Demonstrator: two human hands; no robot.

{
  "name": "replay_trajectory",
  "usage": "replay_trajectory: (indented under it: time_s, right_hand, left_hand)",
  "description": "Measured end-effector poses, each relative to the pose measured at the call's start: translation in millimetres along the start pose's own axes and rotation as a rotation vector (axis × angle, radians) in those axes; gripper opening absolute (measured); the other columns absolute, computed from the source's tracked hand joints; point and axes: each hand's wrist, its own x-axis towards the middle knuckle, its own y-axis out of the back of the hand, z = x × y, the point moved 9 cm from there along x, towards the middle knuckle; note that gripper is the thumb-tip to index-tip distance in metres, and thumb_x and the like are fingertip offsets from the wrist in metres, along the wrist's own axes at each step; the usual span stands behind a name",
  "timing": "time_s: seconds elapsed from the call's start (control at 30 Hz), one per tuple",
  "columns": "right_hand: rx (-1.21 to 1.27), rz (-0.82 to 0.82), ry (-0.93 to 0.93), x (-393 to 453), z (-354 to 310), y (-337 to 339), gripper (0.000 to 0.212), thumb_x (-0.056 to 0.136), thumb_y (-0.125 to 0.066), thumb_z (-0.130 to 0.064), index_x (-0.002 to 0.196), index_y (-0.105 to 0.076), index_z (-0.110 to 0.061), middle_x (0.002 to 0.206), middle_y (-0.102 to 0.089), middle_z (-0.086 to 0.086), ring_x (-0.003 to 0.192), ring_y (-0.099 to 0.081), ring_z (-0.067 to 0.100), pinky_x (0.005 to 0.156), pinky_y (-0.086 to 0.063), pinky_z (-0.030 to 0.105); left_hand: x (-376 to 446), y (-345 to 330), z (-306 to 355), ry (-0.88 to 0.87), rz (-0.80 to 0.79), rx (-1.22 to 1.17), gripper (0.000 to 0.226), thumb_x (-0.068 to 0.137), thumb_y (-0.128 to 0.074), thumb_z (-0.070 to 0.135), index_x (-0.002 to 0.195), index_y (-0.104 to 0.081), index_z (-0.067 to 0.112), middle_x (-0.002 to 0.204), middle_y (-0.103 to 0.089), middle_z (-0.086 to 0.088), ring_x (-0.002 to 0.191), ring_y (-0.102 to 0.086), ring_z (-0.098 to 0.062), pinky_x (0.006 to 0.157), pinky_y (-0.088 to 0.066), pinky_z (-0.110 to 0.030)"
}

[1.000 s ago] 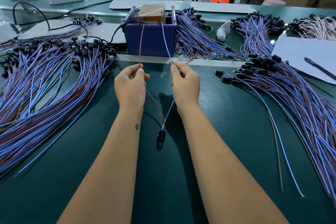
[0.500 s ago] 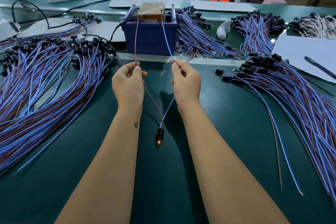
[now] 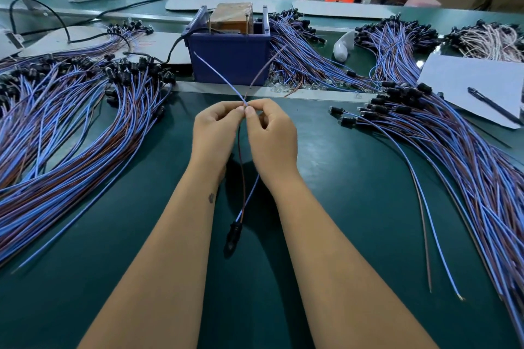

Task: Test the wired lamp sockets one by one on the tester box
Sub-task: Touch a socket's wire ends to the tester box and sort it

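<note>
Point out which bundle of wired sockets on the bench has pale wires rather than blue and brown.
The far-right bundle of white-wired black sockets, behind the white paper sheet. Every other bundle is blue and brown.

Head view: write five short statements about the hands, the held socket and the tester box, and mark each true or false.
1. Both hands pinch the wires of one lamp socket together above the table. True: the left hand and right hand meet at the wires.
2. The wire tips touch the tester box. False: the blue wire and brown wire end in the air in front of it.
3. The held socket hangs below the hands. True.
4. The socket glows. False: it looks dark.
5. A pen lies on the white sheet at the right. True.
</note>
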Motion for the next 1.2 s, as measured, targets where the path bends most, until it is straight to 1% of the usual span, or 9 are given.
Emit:
replay_trajectory:
  time_s: [0.07, 0.13, 0.33, 0.43, 0.6, 0.73, 0.97, 1.07, 1.2]
  right_hand:
    - [-0.062, -0.032, 0.004, 0, 2, 0, 0.010, 0.095, -0.056, -0.028, 0.088, -0.063, -0.026, 0.062, -0.054, -0.014, 0.066, -0.051, 0.010, 0.061, -0.039, 0.030]
    - [-0.044, -0.088, -0.001, 0, 1, -4, 0.014, 0.095, -0.058, -0.027, 0.082, -0.062, -0.025, 0.060, -0.053, -0.013, 0.061, -0.049, 0.008, 0.059, -0.038, 0.029]
    - [0.452, -0.393, -0.330, -3, 13, -23, 0.019, 0.095, -0.058, -0.013, 0.076, -0.059, -0.012, 0.053, -0.054, -0.002, 0.044, -0.046, 0.011, 0.045, -0.041, 0.022]
    - [0.448, -0.595, -0.358, -10, 15, -27, 0.020, 0.096, -0.057, -0.015, 0.078, -0.064, -0.010, 0.057, -0.053, 0.000, 0.045, -0.046, 0.012, 0.047, -0.039, 0.020]
    - [0.383, -0.845, -0.306, -22, 10, -26, 0.031, 0.098, -0.056, -0.023, 0.074, -0.074, -0.015, 0.052, -0.031, -0.001, 0.045, -0.022, 0.011, 0.042, -0.016, 0.020]
    - [0.414, -0.985, -0.335, -30, 12, -18, 0.029, 0.097, -0.055, -0.026, 0.075, -0.072, -0.018, 0.045, -0.031, -0.006, 0.037, -0.022, 0.006, 0.040, -0.015, 0.018]
    - [0.687, -0.398, -0.379, 10, 25, 17, 0.023, 0.099, -0.051, -0.019, 0.083, -0.065, -0.010, 0.059, -0.061, 0.002, 0.049, -0.054, 0.013, 0.049, -0.046, 0.020]
    - [0.980, -0.127, -0.384, 22, 31, 38, 0.029, 0.100, -0.044, -0.021, 0.086, -0.065, -0.006, 0.068, -0.066, 0.006, 0.060, -0.064, 0.018, 0.060, -0.054, 0.025]
    - [0.955, 0.132, -0.321, 31, 42, 69, 0.020, 0.099, -0.046, -0.002, 0.090, -0.064, -0.008, 0.067, -0.064, 0.003, 0.057, -0.062, 0.012, 0.058, -0.052, 0.022]
  left_hand:
    - [-1, 0, 0, 0.034, 0.003, -0.087, 0.016, 0.088, -0.060, 0.018, 0.080, -0.073, 0.016, 0.057, -0.061, 0.009, 0.048, -0.054, -0.006, 0.049, -0.044, -0.017]
    - [0, 1, -1, 0.046, -0.003, -0.090, 0.015, 0.086, -0.064, 0.026, 0.076, -0.071, 0.018, 0.055, -0.049, 0.007, 0.044, -0.039, -0.005, 0.043, -0.032, -0.016]
    - [-3, 0, 4, 0.060, -0.077, -0.185, 0.022, 0.095, -0.062, 0.017, 0.075, -0.060, 0.010, 0.046, -0.050, 0.000, 0.035, -0.045, -0.012, 0.040, -0.042, -0.019]
    - [2, 14, 6, 0.049, 0.028, -0.256, 0.024, 0.097, -0.060, 0.017, 0.074, -0.057, 0.015, 0.048, -0.052, 0.006, 0.038, -0.041, -0.005, 0.041, -0.035, -0.016]
    - [4, 27, 7, 0.025, 0.086, -0.511, 0.019, 0.101, -0.054, 0.015, 0.082, -0.057, 0.017, 0.062, -0.065, 0.005, 0.056, -0.059, -0.005, 0.055, -0.048, -0.017]
    - [5, 30, 7, 0.004, 0.106, -0.552, 0.016, 0.102, -0.052, 0.015, 0.087, -0.057, 0.016, 0.066, -0.066, 0.004, 0.059, -0.061, -0.006, 0.059, -0.051, -0.017]
    - [-1, 28, 22, -0.122, 0.076, -0.339, 0.020, 0.101, -0.054, 0.025, 0.085, -0.065, 0.023, 0.062, -0.064, 0.005, 0.055, -0.057, -0.009, 0.054, -0.044, -0.019]
    - [-7, 7, 27, -0.155, -0.071, -0.205, 0.021, 0.101, -0.054, 0.022, 0.083, -0.065, 0.023, 0.062, -0.064, 0.005, 0.056, -0.058, -0.009, 0.057, -0.042, -0.020]
    - [-23, -32, 24, -0.206, -0.318, 0.130, 0.015, 0.095, -0.062, 0.013, 0.083, -0.069, 0.018, 0.068, -0.070, 0.005, 0.062, -0.060, -0.005, 0.062, -0.044, -0.017]
